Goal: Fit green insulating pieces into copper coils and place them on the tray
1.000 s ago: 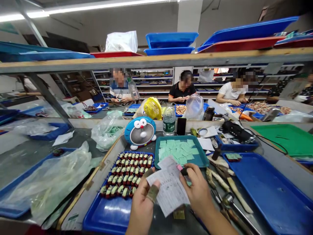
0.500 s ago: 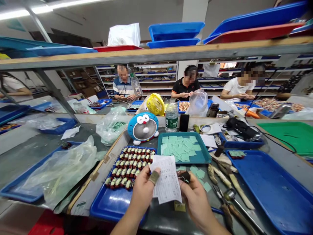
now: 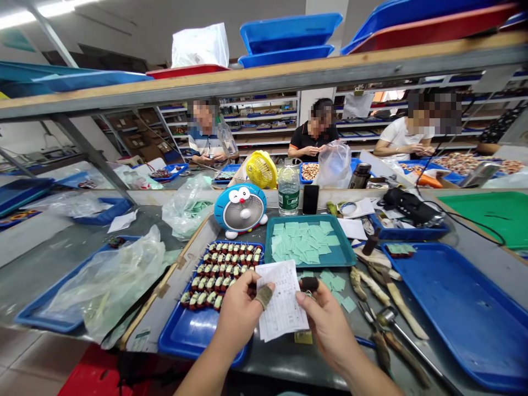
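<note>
A folded sheet of printed paper (image 3: 281, 309) is held upright in front of me, over the gap between the trays. My left hand (image 3: 242, 307) pinches its left edge, with a tan wrap around the thumb. At the right edge, the thumb and fingers of my right hand (image 3: 329, 316) close on the sheet; one finger wears a dark cover. Behind the left hand, a blue tray (image 3: 185, 335) carries rows of small dark-red and cream coil parts (image 3: 225, 264). A teal tray (image 3: 350, 257) of pale green paper pieces (image 3: 303, 242) lies beyond the sheet.
Pliers and other tools (image 3: 381, 341) lie to the right, beside a large blue tray (image 3: 466, 319). A blue cartoon-faced fan (image 3: 240, 212), a water bottle (image 3: 288, 192) and a phone (image 3: 311, 199) stand at the back. Several people work across the bench, below a shelf (image 3: 264, 82) of trays.
My right thumb and fingers have come onto the paper's right edge; before, they were slightly turned beside it. The left hand keeps its hold. The view has shifted slightly.
</note>
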A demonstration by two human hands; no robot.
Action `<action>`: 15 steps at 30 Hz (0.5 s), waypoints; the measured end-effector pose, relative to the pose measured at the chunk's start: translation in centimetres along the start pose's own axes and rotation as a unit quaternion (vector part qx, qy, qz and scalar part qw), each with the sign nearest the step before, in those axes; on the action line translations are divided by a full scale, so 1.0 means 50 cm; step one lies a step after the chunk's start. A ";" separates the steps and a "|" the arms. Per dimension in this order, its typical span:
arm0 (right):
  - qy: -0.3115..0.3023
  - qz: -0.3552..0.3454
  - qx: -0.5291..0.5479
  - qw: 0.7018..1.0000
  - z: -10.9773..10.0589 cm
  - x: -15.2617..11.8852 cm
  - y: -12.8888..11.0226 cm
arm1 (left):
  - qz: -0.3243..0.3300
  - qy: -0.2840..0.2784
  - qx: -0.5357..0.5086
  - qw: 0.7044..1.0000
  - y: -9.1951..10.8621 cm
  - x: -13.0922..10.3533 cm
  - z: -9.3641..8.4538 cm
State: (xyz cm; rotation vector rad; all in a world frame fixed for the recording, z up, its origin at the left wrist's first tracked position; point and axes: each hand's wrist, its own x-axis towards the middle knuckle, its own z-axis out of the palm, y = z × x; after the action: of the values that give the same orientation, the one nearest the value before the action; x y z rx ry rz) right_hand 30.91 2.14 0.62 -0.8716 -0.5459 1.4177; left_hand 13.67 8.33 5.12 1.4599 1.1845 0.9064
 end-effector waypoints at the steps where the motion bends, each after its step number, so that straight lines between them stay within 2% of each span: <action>1: -0.001 -0.009 -0.010 1.000 -0.002 0.002 -0.001 | 0.001 -0.006 0.005 1.000 0.001 0.000 -0.001; 5: -0.020 -0.030 -0.029 0.999 -0.009 0.007 -0.003 | -0.003 -0.031 0.005 0.999 -0.004 0.003 -0.004; 8: -0.025 -0.047 -0.022 0.998 -0.008 0.007 0.002 | -0.008 -0.029 0.001 1.000 -0.014 0.007 -0.002; 15: 0.014 -0.071 -0.025 0.997 -0.004 0.008 0.018 | 0.004 -0.003 -0.015 1.000 -0.030 0.006 0.012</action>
State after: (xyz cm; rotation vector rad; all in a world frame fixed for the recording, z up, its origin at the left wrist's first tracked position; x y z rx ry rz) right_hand 30.57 2.44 -0.30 -0.8733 -0.6117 1.2667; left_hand 13.99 8.49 3.49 1.4429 1.1557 0.9212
